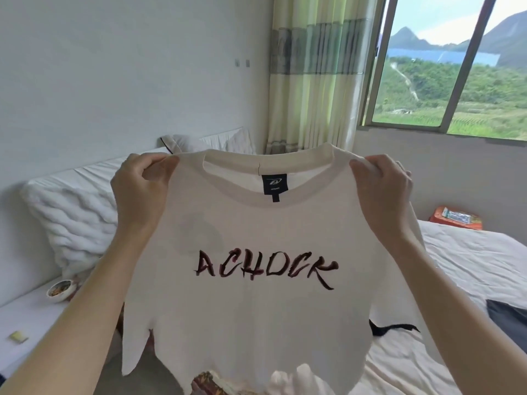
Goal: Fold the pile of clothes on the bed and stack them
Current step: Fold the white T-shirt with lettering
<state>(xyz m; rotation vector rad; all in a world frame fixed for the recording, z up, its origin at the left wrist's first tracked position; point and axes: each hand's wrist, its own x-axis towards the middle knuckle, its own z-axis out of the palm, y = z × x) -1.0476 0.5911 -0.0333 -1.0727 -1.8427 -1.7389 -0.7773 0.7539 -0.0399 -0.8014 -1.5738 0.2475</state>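
Plain white walls (114, 67) close the room, with a pale green and grey striped curtain (313, 75) hanging beside a dark-framed sliding window (467, 67) that lets in daylight and looks onto green hills. A wide bed with a wrinkled cream sheet (470, 266) fills the right side; a puffy white quilted pillow (71, 212) leans against the left wall.

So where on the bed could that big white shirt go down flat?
The widest bare patch is the pale sheet on the right, between the orange packet by the wall and the dark garment nearer you. Below the cream T-shirt with dark lettering held in both hands it is crowded with other clothes.
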